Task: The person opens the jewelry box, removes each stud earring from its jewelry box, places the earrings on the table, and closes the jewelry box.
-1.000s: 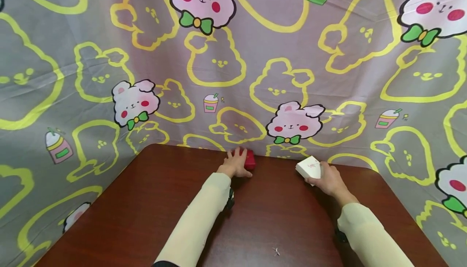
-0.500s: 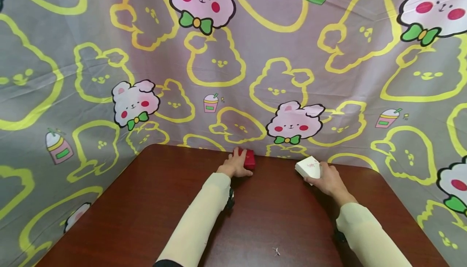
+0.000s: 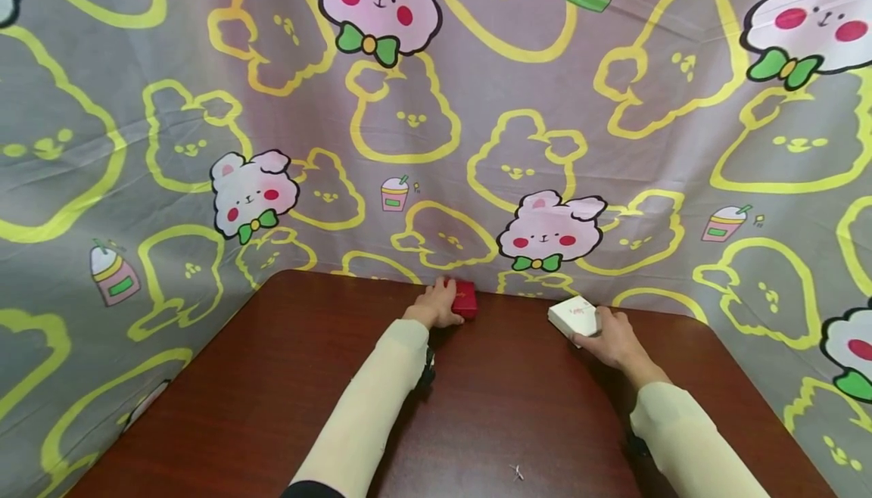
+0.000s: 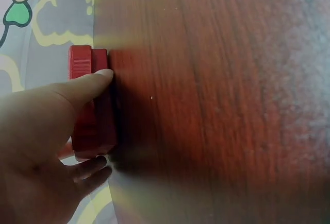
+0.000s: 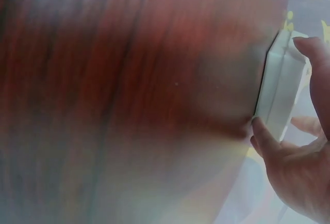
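Note:
At the far edge of the table (image 3: 286, 377), my left hand (image 3: 434, 306) holds a small red box (image 3: 466, 300). The left wrist view shows the thumb (image 4: 98, 83) across the front of this red box (image 4: 98, 136), with other fingers at its end and partly hidden behind. Further right, my right hand (image 3: 615, 340) grips a white box (image 3: 574, 316) with faint red print on top. In the right wrist view, the thumb lies over one end of the white box (image 5: 281, 90) and fingertips touch its other end. Both boxes sit close to the wall cloth.
A grey cloth with yellow outlines and rabbit faces (image 3: 550, 229) hangs behind and along both sides of the table. A small whitish scrap (image 3: 518, 472) lies near the front of the tabletop.
My left fingers have drawn in closer around the red box, showing more of its top. The white box has shifted slightly left and down with my right hand and looks flatter.

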